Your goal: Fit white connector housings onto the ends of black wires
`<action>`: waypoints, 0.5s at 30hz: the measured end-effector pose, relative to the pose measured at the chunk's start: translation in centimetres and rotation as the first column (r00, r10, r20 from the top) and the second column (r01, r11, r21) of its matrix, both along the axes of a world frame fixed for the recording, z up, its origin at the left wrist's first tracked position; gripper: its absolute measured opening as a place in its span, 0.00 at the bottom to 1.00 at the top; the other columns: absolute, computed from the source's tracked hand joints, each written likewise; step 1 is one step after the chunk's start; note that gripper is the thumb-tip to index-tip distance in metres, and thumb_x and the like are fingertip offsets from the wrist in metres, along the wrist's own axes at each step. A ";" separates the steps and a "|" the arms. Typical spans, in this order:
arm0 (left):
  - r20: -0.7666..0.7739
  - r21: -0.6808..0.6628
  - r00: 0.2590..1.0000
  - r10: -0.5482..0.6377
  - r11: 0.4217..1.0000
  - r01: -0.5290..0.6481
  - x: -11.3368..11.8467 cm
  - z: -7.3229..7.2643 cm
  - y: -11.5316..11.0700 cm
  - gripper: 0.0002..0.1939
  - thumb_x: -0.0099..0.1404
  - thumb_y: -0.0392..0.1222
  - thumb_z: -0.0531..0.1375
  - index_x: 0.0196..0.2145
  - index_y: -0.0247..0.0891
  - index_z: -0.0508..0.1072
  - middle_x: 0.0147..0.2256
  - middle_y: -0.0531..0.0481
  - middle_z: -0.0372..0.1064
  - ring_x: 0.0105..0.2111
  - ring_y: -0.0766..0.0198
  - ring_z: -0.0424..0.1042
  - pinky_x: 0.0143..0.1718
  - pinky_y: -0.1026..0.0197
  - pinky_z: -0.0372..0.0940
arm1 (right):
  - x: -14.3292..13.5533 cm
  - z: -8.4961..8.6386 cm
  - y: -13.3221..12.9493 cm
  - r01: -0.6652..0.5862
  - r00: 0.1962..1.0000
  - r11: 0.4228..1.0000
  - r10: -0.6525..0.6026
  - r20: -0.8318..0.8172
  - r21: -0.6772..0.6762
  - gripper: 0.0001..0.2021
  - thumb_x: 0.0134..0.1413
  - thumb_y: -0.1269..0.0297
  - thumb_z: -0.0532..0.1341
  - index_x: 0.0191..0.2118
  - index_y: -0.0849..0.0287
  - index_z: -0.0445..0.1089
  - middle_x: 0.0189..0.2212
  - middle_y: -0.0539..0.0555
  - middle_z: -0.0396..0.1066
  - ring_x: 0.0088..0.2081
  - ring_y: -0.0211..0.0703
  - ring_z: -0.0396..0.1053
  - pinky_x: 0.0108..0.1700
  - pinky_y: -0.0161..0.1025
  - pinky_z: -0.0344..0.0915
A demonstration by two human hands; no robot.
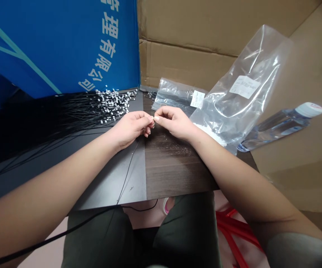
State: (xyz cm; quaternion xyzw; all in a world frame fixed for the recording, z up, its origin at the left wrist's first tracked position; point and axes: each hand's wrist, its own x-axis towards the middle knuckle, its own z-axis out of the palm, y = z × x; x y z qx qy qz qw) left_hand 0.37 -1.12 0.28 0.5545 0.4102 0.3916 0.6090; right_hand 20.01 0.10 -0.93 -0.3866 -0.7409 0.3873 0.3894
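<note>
Left hand (133,128): pinched on wire (128,169), trailing toward 7 o'clock | right hand (176,121): pinched, fingertips meeting left's, hold unclear | blue panel (74,44), 11 o'clock: "理有限公司" | bag label (244,86), 2 o'clock: illegible

Two hands (134,128) (174,121), two clear bags (174,93) (239,109) and one bottle (279,124) show. Black wires (63,108) are too many to count.
</note>
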 end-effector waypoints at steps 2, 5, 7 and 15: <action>-0.001 -0.003 1.000 -0.001 1.000 0.001 0.0 0.0 0.0 0.07 0.59 0.39 0.67 0.26 0.37 0.74 0.28 0.49 0.71 0.24 0.68 0.67 0.28 0.62 0.62 | 0.0 0.0 0.0 0.001 1.000 1.000 -0.001 -0.009 -0.005 0.10 0.61 0.57 0.64 0.34 0.58 0.70 0.31 0.50 0.70 0.34 0.40 0.63 0.41 0.41 0.61; 0.004 -0.013 1.000 -0.007 1.000 0.007 -0.1 -0.1 0.1 0.08 0.60 0.39 0.67 0.25 0.37 0.74 0.27 0.49 0.70 0.24 0.68 0.67 0.27 0.62 0.62 | 0.0 0.2 0.0 0.002 1.000 1.000 -0.002 -0.024 -0.016 0.09 0.60 0.58 0.64 0.33 0.58 0.69 0.30 0.49 0.68 0.33 0.40 0.62 0.40 0.41 0.60; 0.008 -0.027 1.000 -0.009 1.000 0.009 -0.1 -0.1 0.1 0.09 0.61 0.39 0.67 0.25 0.37 0.74 0.27 0.49 0.70 0.24 0.68 0.67 0.27 0.62 0.62 | 0.1 0.3 0.0 0.015 0.999 1.000 -0.016 -0.032 -0.024 0.09 0.60 0.59 0.64 0.32 0.58 0.69 0.30 0.49 0.67 0.32 0.39 0.61 0.39 0.41 0.60; -0.002 -0.039 1.000 0.000 0.999 0.000 -0.6 -0.3 0.5 0.10 0.59 0.42 0.69 0.26 0.37 0.73 0.28 0.49 0.71 0.25 0.68 0.67 0.30 0.61 0.64 | 0.8 0.5 0.2 0.076 0.988 0.995 -0.084 -0.128 -0.066 0.09 0.59 0.61 0.65 0.31 0.57 0.68 0.28 0.46 0.62 0.30 0.37 0.57 0.36 0.40 0.56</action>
